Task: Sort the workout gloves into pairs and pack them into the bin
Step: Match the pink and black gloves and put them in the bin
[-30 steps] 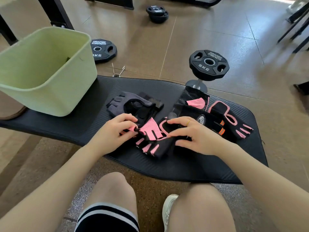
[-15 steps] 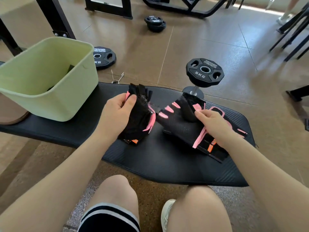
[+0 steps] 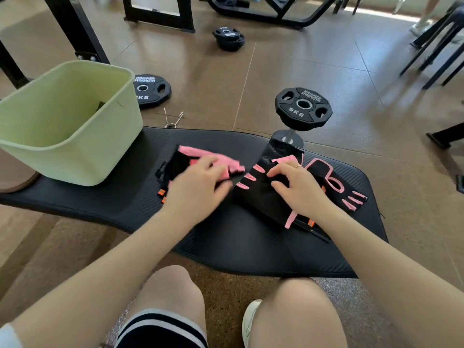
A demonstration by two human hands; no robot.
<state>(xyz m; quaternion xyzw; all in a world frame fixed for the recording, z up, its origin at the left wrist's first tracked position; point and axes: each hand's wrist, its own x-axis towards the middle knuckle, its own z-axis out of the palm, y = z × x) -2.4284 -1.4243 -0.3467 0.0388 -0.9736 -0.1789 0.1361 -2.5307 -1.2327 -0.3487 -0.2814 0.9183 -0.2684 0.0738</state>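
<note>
My left hand point(image 3: 198, 187) holds a black and pink workout glove point(image 3: 185, 159), pink side up and blurred by motion, over the black bench pad point(image 3: 226, 247). My right hand point(image 3: 298, 187) presses on a second black and pink glove point(image 3: 258, 194) lying flat on the pad. A third glove with pink trim point(image 3: 334, 182) lies under and to the right of it. The light green bin point(image 3: 75, 121) stands on the pad's left end; something dark shows inside it.
A 5 kg weight plate on a post point(image 3: 303, 106) stands just behind the pad. Another plate point(image 3: 150, 90) and a metal clip point(image 3: 173, 119) lie on the floor behind the bin. Black machine frames point(image 3: 160, 18) stand further back.
My left hand has turned its glove over, pink side up, and brought it toward the glove under my right hand. The grey glove seen a second ago is out of view.
</note>
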